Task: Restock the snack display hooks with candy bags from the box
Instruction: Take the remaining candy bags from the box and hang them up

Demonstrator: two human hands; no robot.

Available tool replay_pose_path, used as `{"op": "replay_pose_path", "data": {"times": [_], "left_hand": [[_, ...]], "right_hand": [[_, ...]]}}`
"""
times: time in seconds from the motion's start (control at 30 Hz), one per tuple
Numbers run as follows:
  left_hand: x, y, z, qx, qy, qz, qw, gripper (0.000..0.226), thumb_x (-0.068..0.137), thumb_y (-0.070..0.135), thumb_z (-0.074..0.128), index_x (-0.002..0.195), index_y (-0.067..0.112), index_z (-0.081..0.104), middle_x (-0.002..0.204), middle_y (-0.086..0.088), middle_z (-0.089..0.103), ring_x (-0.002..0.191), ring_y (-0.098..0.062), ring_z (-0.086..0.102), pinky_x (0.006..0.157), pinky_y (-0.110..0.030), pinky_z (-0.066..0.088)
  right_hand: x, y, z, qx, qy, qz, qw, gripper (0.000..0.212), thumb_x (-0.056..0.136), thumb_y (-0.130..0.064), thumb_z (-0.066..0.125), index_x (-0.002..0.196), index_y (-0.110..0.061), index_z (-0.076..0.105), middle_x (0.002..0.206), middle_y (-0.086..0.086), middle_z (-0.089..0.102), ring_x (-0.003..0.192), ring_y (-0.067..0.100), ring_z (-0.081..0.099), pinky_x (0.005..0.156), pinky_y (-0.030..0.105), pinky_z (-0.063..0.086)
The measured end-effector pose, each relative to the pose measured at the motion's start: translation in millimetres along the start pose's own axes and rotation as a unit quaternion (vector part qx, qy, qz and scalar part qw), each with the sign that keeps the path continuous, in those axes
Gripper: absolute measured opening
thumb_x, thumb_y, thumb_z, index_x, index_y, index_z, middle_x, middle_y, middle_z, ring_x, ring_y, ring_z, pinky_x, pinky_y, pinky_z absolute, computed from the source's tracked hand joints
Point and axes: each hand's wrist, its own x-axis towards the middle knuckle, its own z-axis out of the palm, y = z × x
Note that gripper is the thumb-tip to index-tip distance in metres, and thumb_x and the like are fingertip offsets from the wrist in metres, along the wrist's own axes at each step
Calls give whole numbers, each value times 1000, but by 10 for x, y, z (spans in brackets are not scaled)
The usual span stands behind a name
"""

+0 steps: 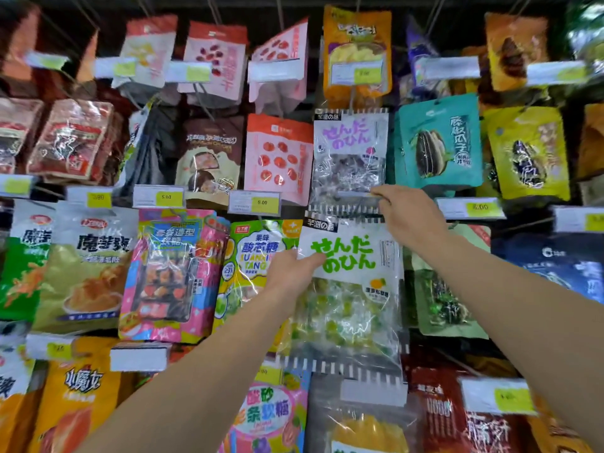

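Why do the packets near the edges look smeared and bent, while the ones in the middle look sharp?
Head view: the wide-angle lens bows the edges, and blur smears the corner packets; the green-lettered candy bag held by the left hand reads sharply, as does the purple-lettered bag by the right hand. Glare streaks the clear wrappers.

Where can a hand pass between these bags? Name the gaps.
Little room: a dark slit between the purple-lettered bag and teal seed bag, and a dark gap right of the green-lettered bag. Elsewhere the bags overlap.
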Motion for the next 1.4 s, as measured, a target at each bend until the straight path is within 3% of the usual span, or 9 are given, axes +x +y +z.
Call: {"op": "replay_pose_path", "data": {"times": [0.1,0.17,0.37,0.5,0.73,1.0,1.17,1.27,1.4], "left_hand": [[34,43,94,-3,2,9,1000,10,87,25,70,87,15,70,81,3,70,80,-19,66,66,-27,52],[63,69,153,-6,-1,10,1000,10,86,26,70,86,16,71,87,0,73,86,-23,69,75,-36,58],[171,167,253,-33,17,-11,999,8,83,26,72,84,19,70,97,-8,74,91,-29,70,80,-46,60],[215,211,308,-37,11,-29,999,24,79,29,74,97,12,70,98,-9,71,92,-30,66,86,-49,57],[220,108,347,-57,13,-57,997,12,82,24,74,87,14,69,95,-8,72,92,-31,69,83,-51,58],[288,88,349,-18,20,-74,997,28,77,35,76,90,13,64,98,-13,68,91,-36,68,84,-52,57],[286,-40,351,61,42,-11,997,43,71,51,74,85,11,66,82,-11,68,83,-35,68,78,-52,59],[202,-76,343,173,61,38,982,42,82,50,67,76,10,58,75,-7,62,78,-27,60,71,-37,51],[152,-184,332,242,66,78,965,38,83,42,69,90,6,60,88,-9,66,86,-29,62,74,-37,52]], "right_hand": [[67,40,-4,18,6,8,1000,34,105,-25,37,132,-22,56,117,10,65,94,31,60,70,36,47],[74,61,2,28,12,13,999,31,105,-26,38,126,-20,59,110,11,67,85,28,56,65,32,40],[77,83,-2,37,16,12,999,30,105,-29,38,122,-20,61,109,9,67,92,30,59,67,33,41],[76,75,-36,39,11,16,999,30,104,-29,38,119,-22,63,107,8,68,94,31,59,71,36,48],[59,77,-60,38,1,4,999,30,105,-28,38,123,-21,62,102,7,67,82,23,53,68,34,44],[-29,48,-4,43,29,-18,998,29,101,-22,42,121,-12,60,119,9,64,103,32,60,82,42,51],[-359,-12,139,35,11,3,999,60,92,-25,56,149,-22,35,158,0,25,138,27,33,104,42,40],[-665,-88,285,37,25,5,999,64,91,-25,59,149,-18,33,159,0,19,140,25,28,109,40,37],[-1017,-149,519,22,-24,-14,999,66,90,-28,58,149,-18,29,158,0,20,142,24,26,114,40,33]]}}
